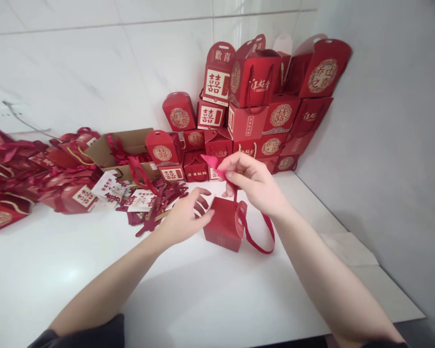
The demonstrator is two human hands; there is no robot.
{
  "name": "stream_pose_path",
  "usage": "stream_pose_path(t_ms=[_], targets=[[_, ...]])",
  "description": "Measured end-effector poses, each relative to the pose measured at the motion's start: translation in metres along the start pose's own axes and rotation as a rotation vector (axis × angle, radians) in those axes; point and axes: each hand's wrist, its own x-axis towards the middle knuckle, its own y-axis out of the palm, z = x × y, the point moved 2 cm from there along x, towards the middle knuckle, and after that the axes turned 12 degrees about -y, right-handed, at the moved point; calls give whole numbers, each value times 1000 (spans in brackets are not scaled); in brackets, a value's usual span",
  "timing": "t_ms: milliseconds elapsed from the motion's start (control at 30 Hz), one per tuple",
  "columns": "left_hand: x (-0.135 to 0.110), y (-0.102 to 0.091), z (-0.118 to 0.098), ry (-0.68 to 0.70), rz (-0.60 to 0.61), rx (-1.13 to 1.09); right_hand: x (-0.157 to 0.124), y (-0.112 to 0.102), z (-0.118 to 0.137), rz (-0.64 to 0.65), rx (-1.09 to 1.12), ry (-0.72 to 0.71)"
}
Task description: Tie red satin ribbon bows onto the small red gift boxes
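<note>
In front of me on the white table stands a red gift box [223,224]. My right hand [252,181] is raised above it, thumb and fingers pinched on a red ribbon [263,249]. A pink-red end of that ribbon sticks out to the left of the fingertips, and the rest runs down by the box and loops on the table to its right. My left hand [186,217] is at the left side of the box, fingers apart and curved, thumb close to the box top. Whether that thumb touches the box I cannot tell.
Stacked red gift boxes [253,125] stand against the tiled wall. Left of them is an open cardboard box [97,152] with ribbons inside. Dark red tags [159,208] and white printed cards [141,199] lie in a heap. More ribboned boxes [63,195] crowd the far left.
</note>
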Motion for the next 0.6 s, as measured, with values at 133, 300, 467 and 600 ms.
stream_pose_path(t_ms=[133, 300, 467, 600], targets=[[10, -6, 13, -114, 87, -221, -2, 6, -15, 60, -109, 84], [14, -13, 15, -268, 286, -435, -5, 5, -31, 138, -237, 139], [12, -14, 12, -301, 328, -444, -6, 7, -30, 128, -329, 122], [13, -14, 14, -331, 347, -447, -7, 14, -33, 94, -401, 74]])
